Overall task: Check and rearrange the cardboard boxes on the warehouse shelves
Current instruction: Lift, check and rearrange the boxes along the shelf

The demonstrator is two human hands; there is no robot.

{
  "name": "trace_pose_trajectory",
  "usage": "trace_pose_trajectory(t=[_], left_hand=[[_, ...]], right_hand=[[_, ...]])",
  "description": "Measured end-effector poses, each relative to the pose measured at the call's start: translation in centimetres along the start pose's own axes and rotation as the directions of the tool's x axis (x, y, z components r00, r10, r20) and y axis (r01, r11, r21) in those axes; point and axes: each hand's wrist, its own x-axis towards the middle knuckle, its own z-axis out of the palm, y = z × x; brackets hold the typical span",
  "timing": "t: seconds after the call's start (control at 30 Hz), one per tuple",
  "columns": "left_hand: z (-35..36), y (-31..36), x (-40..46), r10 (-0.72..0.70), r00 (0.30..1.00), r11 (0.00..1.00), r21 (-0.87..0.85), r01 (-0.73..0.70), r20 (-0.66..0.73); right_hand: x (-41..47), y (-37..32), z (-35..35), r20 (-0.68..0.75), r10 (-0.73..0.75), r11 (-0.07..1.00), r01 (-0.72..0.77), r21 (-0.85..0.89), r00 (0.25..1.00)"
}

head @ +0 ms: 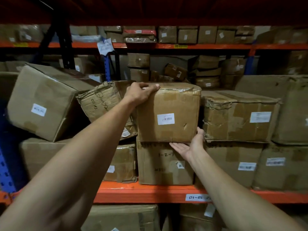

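Note:
A taped cardboard box with a white barcode label (168, 112) sits on top of a lower box marked "1-2-3" (160, 165) in the middle of the shelf. My left hand (140, 93) grips the upper box's top left corner, fingers curled over the edge. My right hand (190, 145) is palm up at its bottom right corner, with the fingers under the front lower edge and the thumb against the right side. A crushed box with handwriting (101, 102) leans against the held box's left side.
A large tilted box (43, 104) lies at the left. A dented box (238, 115) stands close on the right, with bigger boxes (283, 167) beyond. The orange shelf beam (143, 192) carries a "D1-02" label. More boxes fill the rear racks (183, 35).

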Motion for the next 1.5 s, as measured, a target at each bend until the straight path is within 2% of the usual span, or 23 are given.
trace_pose_trajectory(t=[0.17, 0.33, 0.57, 0.7, 0.8, 1.0, 1.13, 1.5], left_hand=[[-1.7, 0.9, -3.8, 0.038, 0.999, 0.999, 0.004, -0.038, 0.01], [-3.9, 3.8, -9.9, 0.029, 0.998, 0.996, 0.08, -0.033, 0.052], [-6.1, 6.1, -12.8, 0.045, 0.976, 0.968, 0.233, -0.096, 0.215], [-7.1, 7.4, -11.3, 0.064, 0.944, 0.891, 0.407, -0.2, 0.325], [-6.7, 7.4, -10.3, 0.027, 0.915, 0.877, 0.429, -0.214, 0.403], [-5.3, 6.1, -8.3, 0.103, 0.939, 0.874, 0.42, -0.242, 0.327], [-5.3, 5.7, -7.7, 0.105, 0.93, 0.883, 0.397, -0.25, 0.352], [-4.9, 5.1, -5.9, 0.104, 0.912, 0.876, 0.398, -0.273, 0.397]], right_hand=[[-4.3, 0.9, -1.1, -0.037, -0.048, 0.998, 0.046, -0.036, 0.998], [-10.2, 1.7, -4.0, -0.026, -0.065, 0.998, 0.064, -0.014, 0.998], [-14.9, 3.3, -5.6, 0.089, -0.081, 0.996, 0.084, -0.035, 0.993], [-13.8, 3.8, -5.5, 0.094, -0.065, 0.996, 0.07, -0.05, 0.993], [-12.8, 4.1, -5.1, 0.121, -0.075, 0.995, 0.083, -0.061, 0.99], [-11.2, 3.4, -4.3, 0.253, -0.089, 0.993, 0.066, 0.098, 0.963], [-9.8, 4.2, -3.9, 0.328, -0.096, 0.992, 0.062, 0.111, 0.94], [-9.1, 4.6, -3.8, 0.245, -0.081, 0.997, 0.078, 0.022, 0.966]])
